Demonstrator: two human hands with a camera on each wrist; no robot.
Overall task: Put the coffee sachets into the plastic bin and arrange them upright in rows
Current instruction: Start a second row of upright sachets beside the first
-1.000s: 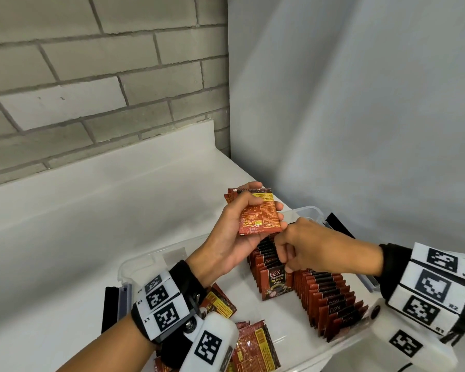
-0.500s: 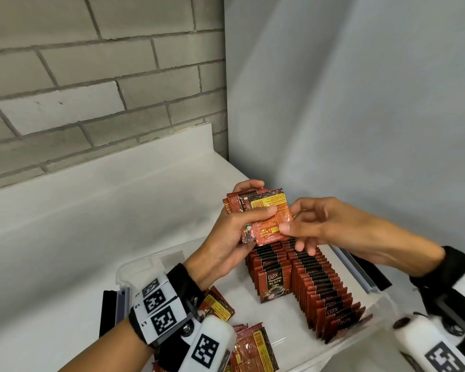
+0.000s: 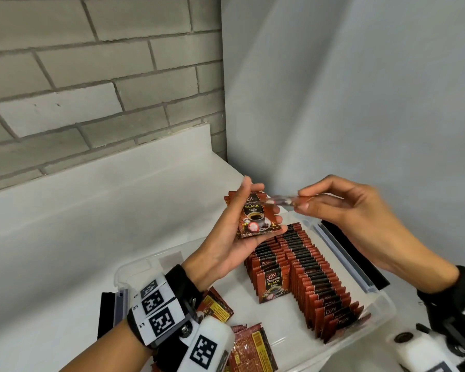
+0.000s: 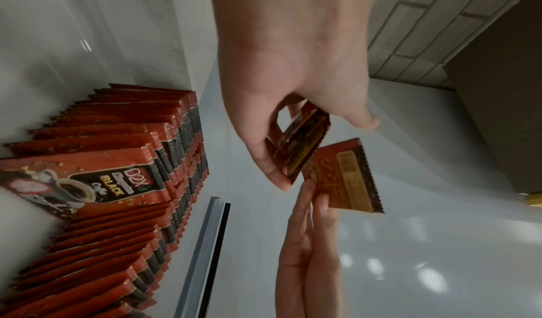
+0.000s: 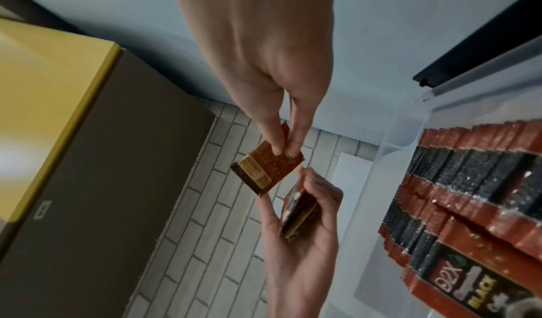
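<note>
Head view: right hand [image 3: 341, 210] fingers pinch one sachet [image 3: 282, 201]; left hand [image 3: 234, 237] fingers clasp a small stack [image 3: 255, 216].

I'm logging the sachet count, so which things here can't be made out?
- Left hand's stack: count hidden by the front sachet, head view.
- Right hand's sachet: blurred there.
- Loose sachets: cut off by the edge.
- Rows in the bin: overlapping, uncountable.
</note>
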